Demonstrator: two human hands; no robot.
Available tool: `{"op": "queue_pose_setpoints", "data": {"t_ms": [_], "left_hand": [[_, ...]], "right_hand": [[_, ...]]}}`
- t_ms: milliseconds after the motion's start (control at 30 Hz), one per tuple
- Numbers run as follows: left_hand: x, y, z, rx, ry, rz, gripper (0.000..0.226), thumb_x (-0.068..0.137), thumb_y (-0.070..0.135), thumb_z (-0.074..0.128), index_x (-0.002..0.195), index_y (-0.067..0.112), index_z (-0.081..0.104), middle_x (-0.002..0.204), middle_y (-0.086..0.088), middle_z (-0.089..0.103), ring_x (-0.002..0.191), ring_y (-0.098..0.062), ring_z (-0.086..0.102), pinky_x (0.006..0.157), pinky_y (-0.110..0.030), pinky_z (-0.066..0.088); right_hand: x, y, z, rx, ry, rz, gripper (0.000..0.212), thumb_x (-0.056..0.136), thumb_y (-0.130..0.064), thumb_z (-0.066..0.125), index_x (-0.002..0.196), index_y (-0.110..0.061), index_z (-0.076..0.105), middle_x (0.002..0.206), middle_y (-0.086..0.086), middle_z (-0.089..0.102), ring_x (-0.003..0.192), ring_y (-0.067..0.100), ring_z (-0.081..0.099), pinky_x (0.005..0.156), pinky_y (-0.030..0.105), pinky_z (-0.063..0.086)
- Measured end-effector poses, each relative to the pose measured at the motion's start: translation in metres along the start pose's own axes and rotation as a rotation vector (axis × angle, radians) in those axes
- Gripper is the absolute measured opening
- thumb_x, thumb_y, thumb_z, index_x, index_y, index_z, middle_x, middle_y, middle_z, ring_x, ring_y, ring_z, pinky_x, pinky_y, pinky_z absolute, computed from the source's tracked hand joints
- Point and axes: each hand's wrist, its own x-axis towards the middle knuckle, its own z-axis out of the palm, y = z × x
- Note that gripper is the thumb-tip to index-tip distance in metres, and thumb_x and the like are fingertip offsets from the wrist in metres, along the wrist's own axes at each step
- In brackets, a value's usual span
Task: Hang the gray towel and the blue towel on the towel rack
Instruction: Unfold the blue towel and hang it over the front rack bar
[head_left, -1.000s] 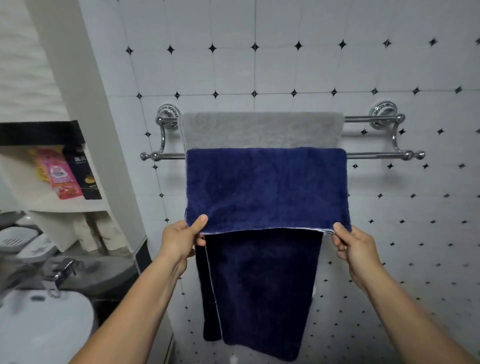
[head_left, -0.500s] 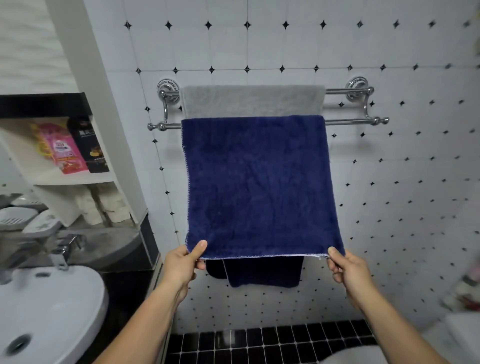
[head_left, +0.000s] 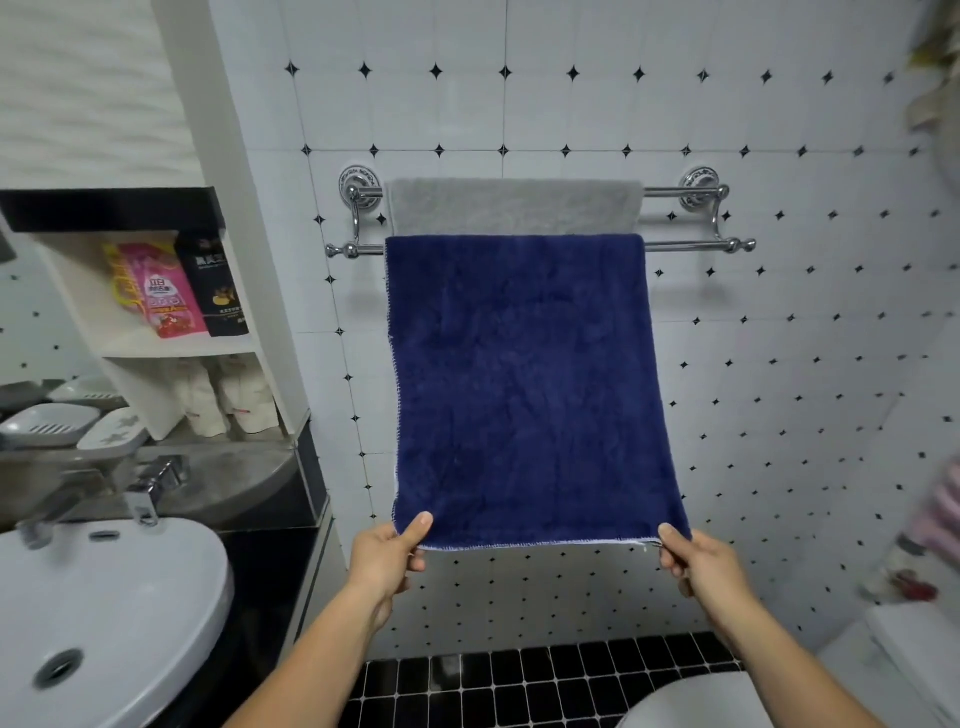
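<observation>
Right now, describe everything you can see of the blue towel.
The blue towel is a deep navy rectangle of plush cloth with pale stitching along its left and bottom edges. It hangs over the front bar of the towel rack, its front panel spread flat and held out toward the camera. The left hand pinches its bottom left corner, the right hand its bottom right. Its top edge covers the lower part of the gray towel on the rear bar. Its back half is hidden.
</observation>
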Motion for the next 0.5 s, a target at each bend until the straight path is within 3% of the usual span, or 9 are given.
{"op": "queue_pose_setpoints", "data": {"t_ms": [133,367,500], "left_hand": [[0.013,-0.001,0.001,0.053,-0.01,-0.017,0.035,0.081,0.035,0.075,0.092,0.002,0.069,0.059,-0.001,0.062,0.049,-0.012,0.051,0.044,-0.022,0.039],[0.042,-0.021,0.013,0.126,0.057,-0.05,0.027,0.083,0.032,0.073,0.077,0.007,0.063,0.054,-0.003,0.059,0.054,-0.019,0.05,0.046,-0.025,0.037],[0.06,-0.038,0.017,0.155,0.071,-0.115,0.029,0.084,0.031,0.072,0.086,0.002,0.066,0.053,-0.004,0.06,0.057,-0.022,0.049,0.046,-0.027,0.036]], "right_hand": [[0.011,-0.003,-0.002,-0.145,0.01,0.006,0.041,0.093,-0.034,0.057,0.06,-0.009,0.058,0.05,0.0,0.051,0.05,0.016,0.042,0.051,0.028,0.035],[0.041,0.024,0.016,-0.177,0.018,0.098,0.042,0.093,-0.033,0.057,0.057,-0.011,0.055,0.051,0.002,0.049,0.055,0.02,0.044,0.057,0.031,0.035],[0.068,0.043,0.024,-0.211,-0.056,0.149,0.043,0.094,-0.031,0.057,0.056,-0.011,0.056,0.047,-0.001,0.055,0.057,0.02,0.05,0.065,0.032,0.037]]}}
